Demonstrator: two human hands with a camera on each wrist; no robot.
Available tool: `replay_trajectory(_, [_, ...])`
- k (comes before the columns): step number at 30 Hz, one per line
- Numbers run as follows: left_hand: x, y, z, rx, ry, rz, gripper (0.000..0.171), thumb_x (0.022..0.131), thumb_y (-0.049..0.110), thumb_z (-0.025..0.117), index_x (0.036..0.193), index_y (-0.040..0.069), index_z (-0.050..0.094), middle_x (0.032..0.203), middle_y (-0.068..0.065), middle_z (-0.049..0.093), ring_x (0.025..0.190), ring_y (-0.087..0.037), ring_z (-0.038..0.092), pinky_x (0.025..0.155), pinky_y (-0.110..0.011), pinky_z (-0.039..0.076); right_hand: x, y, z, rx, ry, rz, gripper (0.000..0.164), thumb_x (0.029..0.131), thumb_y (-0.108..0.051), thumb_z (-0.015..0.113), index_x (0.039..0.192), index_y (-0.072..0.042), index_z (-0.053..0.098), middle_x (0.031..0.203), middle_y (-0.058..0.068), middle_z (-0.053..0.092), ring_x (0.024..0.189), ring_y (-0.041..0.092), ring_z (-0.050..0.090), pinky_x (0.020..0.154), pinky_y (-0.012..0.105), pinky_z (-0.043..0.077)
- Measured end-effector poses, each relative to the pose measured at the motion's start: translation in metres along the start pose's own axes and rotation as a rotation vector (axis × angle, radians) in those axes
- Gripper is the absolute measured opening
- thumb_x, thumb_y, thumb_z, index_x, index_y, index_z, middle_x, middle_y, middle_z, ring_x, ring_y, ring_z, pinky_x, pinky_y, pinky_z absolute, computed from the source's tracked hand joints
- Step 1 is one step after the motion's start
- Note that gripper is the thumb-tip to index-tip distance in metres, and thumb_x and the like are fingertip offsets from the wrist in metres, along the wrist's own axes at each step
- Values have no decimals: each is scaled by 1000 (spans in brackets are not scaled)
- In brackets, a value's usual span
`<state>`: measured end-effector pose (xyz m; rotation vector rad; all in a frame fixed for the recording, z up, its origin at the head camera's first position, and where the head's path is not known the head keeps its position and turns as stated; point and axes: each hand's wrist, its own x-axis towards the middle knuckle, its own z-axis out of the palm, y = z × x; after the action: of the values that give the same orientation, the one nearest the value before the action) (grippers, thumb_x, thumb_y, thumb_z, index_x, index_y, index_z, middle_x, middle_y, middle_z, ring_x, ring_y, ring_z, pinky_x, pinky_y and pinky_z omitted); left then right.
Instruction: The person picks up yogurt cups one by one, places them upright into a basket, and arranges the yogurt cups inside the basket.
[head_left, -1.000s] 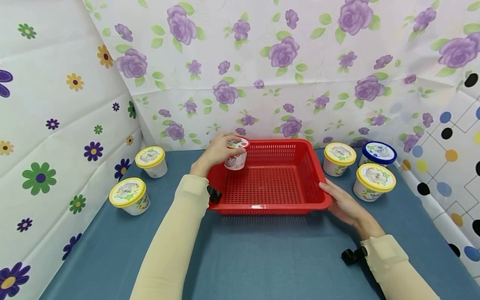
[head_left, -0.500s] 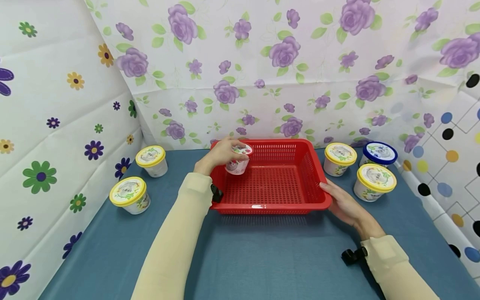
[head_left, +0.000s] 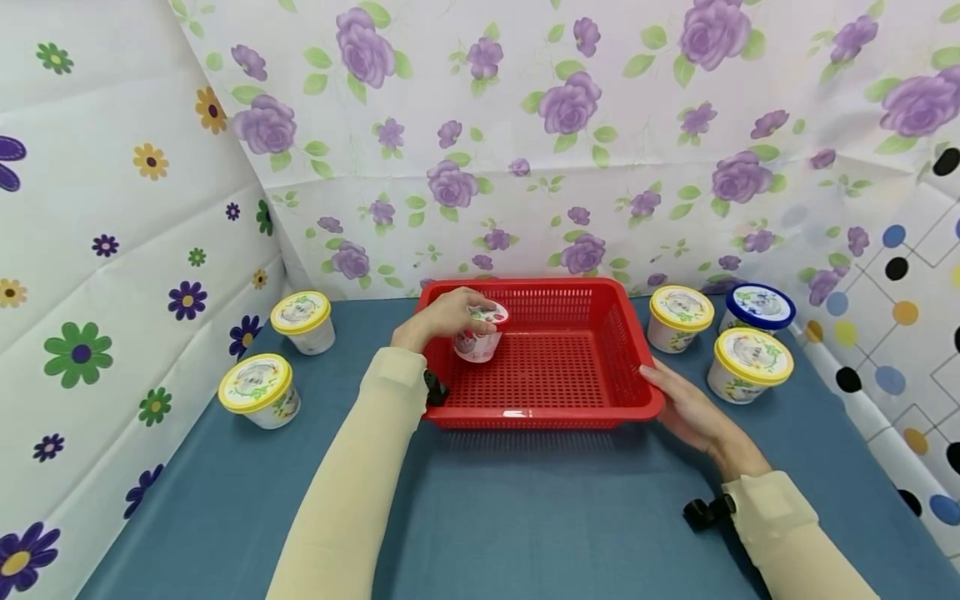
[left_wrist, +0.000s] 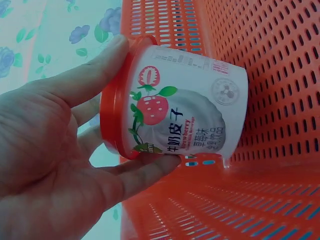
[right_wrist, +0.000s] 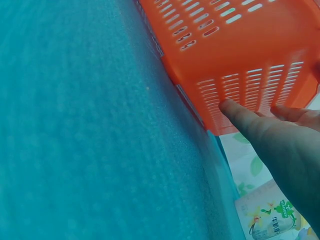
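Observation:
In the head view my left hand (head_left: 444, 318) holds a white cup (head_left: 477, 345) with a red lid and a strawberry print, inside the left end of a red plastic basket (head_left: 558, 367). The left wrist view shows thumb and fingers around the lid of this strawberry cup (left_wrist: 185, 105), its base close to the basket's perforated floor. At the basket's right side, my right hand (head_left: 686, 410) grips the rim, thumb on top. Its fingers (right_wrist: 245, 117) lie against the outer wall in the right wrist view.
Two yellow-lidded cups (head_left: 258, 390) stand left of the basket on the blue tablecloth (head_left: 525, 517). To the right are two more yellow-lidded cups (head_left: 748, 364) and one blue-lidded cup (head_left: 757, 307). A flower-patterned sheet (head_left: 510, 225) hangs close behind the basket.
My left hand has brought the strawberry cup down and slightly right, lower into the basket. The right hand keeps its place on the rim, and the basket looks unmoved.

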<state>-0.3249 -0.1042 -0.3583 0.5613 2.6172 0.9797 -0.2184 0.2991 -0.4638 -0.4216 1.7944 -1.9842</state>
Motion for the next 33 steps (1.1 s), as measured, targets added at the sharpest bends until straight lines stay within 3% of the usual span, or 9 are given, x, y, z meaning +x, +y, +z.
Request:
replay_trajectory(3, [-1,-2,0,-5,-14,12,53,97,20,76,147,8,60,155,-12,51,80,-35,59,69,-31,47,0,0,0,4,4,-1,58,115,-32,32,168,-20,12,158,22,34,125,18,58,103,33,53])
replay_trajectory(5, [-2,-3,0,5,-10,14,54,97,19,76,147,8,60,158,-12,48,101,-36,63,79,-34,51,0,0,0,7,3,-1,57,115,-31,32,168,-21,12,158,22,34,125,18,57,103,33,53])
replay_trajectory(7, [-4,-4,-1,9,-10,6,54,97,17,76,147,8,59,160,-12,44,124,-35,58,92,-39,53,0,0,0,11,-1,-1,57,116,-31,31,168,-21,12,158,22,33,126,18,57,103,33,53])
replay_trajectory(10, [-6,-4,-3,39,-5,-4,54,96,15,76,148,9,59,163,-12,42,146,-31,42,108,-45,48,0,0,-1,16,-5,-4,57,116,-30,31,168,-22,12,159,22,32,127,18,56,103,33,53])
replay_trajectory(14, [-8,-3,-6,91,-9,-10,55,95,10,76,147,9,60,162,-14,43,146,-32,42,112,-47,46,-1,0,-1,21,-1,-1,57,115,-31,32,169,-23,13,159,20,32,127,18,56,104,33,53])
replay_trajectory(21, [-10,0,-10,105,-5,-57,56,90,1,78,143,10,64,151,-16,53,132,-33,52,102,-45,51,0,0,-2,20,9,15,58,115,-32,33,169,-23,12,159,20,32,127,18,56,103,33,53])
replay_trajectory(26, [-9,-2,-10,149,5,-34,56,87,2,82,141,7,65,148,-17,55,131,-32,52,105,-45,49,0,0,-1,20,8,17,58,115,-32,33,169,-22,12,160,21,31,127,18,56,103,33,53])
replay_trajectory(33, [-10,1,-9,156,5,-45,53,86,5,85,136,8,67,158,-20,39,138,-37,42,108,-47,46,0,0,-1,30,-3,7,57,115,-31,32,168,-22,13,159,22,31,126,18,56,102,34,54])
